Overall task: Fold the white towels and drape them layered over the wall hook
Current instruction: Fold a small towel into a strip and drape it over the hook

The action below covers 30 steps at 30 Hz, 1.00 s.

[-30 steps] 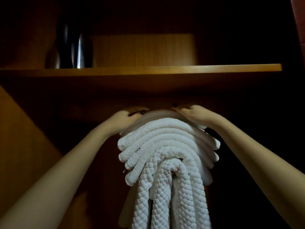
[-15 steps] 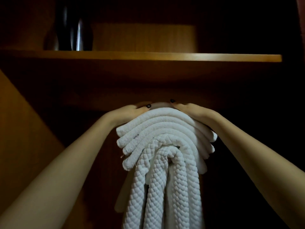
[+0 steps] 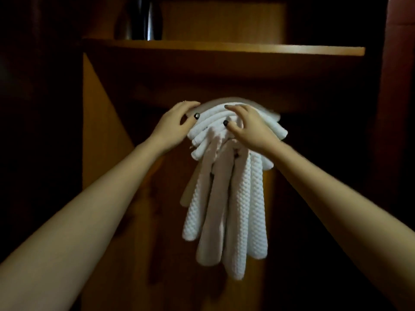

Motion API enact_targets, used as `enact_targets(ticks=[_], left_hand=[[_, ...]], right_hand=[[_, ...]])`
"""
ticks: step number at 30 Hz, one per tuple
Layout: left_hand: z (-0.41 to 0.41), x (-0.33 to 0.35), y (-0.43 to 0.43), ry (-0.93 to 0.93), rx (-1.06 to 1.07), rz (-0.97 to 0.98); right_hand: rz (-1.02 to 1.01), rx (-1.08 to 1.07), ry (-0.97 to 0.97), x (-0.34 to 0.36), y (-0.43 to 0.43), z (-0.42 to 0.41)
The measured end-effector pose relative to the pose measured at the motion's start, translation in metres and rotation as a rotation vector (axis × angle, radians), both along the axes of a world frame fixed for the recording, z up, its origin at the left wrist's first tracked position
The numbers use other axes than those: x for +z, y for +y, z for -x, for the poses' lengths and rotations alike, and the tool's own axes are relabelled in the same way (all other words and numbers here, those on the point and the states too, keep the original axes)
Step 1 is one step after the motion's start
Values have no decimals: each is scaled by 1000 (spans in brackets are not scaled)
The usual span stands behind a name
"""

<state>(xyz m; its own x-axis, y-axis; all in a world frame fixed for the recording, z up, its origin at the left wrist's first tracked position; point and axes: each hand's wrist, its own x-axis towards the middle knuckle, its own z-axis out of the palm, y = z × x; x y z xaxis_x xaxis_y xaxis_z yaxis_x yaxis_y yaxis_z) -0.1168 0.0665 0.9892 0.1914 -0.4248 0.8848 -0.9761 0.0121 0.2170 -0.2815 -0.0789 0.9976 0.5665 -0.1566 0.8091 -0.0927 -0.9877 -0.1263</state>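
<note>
Half a second ago both hands lay flat on the crown of the white towels (image 3: 224, 198), one on each side, and the view sat close beneath the shelf; now the view has pulled back and down, so the towels' hanging ends show in full, and the hands have shifted. The left hand (image 3: 174, 124) has slid to the upper left edge of the stack, and the right hand (image 3: 246, 127) has moved inward from the right side to the front middle of the crown. The towels hang in nested layers over a support that is hidden under them, just below the front edge of the wooden shelf (image 3: 224, 49) and against the dark back panel. A flat pale piece (image 3: 190, 188) shows behind the towels' left edge; what it is cannot be told. On the shelf's left end stands a dark shiny vessel (image 3: 143, 21), partly cut by the top of the view. A wooden side panel (image 3: 101, 122) slopes down at the left. Both bare forearms reach up from the lower corners. The left hand cups the top fold, fingers over it and thumb on the front, loosely closed on the fabric. The right hand rests palm-down with fingers curved and spread over the folds, thumb tip pressing the front layer; it is touching, not clenching.
</note>
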Motion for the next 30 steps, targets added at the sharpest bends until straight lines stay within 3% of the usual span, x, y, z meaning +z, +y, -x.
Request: enact_targets(ticks=[4,10,22,30], left_hand=[[18,-86,46,-13,134,-16],[47,-241,139,39,388,-214],[123,-507,362,386,699,-475],[182,-630,551,737,947,-638]], right_hand=[[-38,34,-70,-89,41,-4],[-126,60,42,-228,115,-13],[-137,232,658,-487,305,-16],[55,480,1067,-603,506,-39]])
